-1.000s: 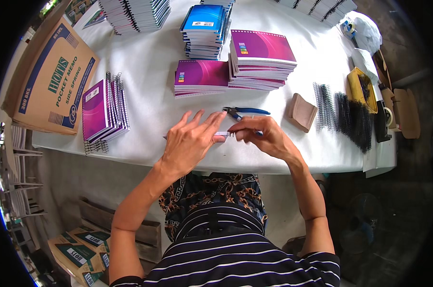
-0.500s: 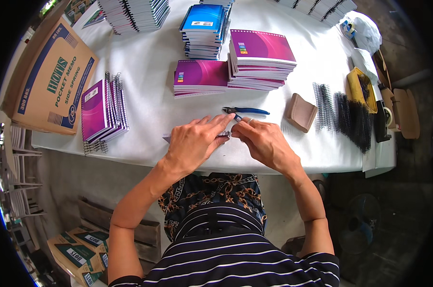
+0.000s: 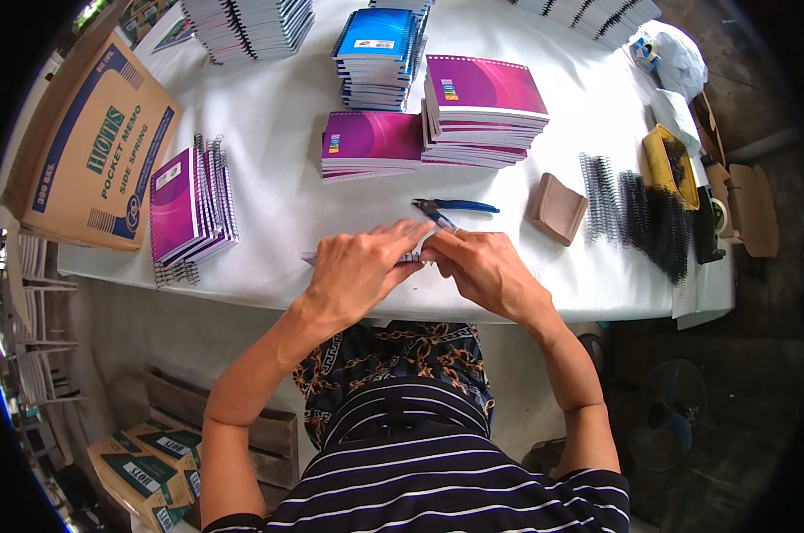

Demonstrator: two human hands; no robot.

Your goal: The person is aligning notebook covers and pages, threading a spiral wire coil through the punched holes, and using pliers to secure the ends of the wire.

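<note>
Close to the table's front edge, my left hand (image 3: 356,269) is closed over a small notebook (image 3: 308,258), which it mostly covers. Only a corner and a strip of the notebook's coiled edge show. At the notebook's right end, the bent fingers of my right hand (image 3: 495,274) are closed together, touching my left fingertips; the exact pinch is hidden. Just beyond my hands lie blue-handled cutting pliers (image 3: 469,205). Farther back are a low stack of purple notebooks (image 3: 372,135) and a taller purple stack (image 3: 487,89) with punched holes along its edge.
At left, coil-bound purple notebooks (image 3: 175,209) lie beside a large cardboard box (image 3: 100,142). Blue notebooks (image 3: 377,46) are stacked at the back. To the right are a brown block (image 3: 559,209), black spiral coils (image 3: 655,222) and a yellow basket (image 3: 671,169).
My right hand has shifted slightly left and rolled inward, its fingers now against my left fingertips and covering the coil's end. My left hand stays nearly in place.
</note>
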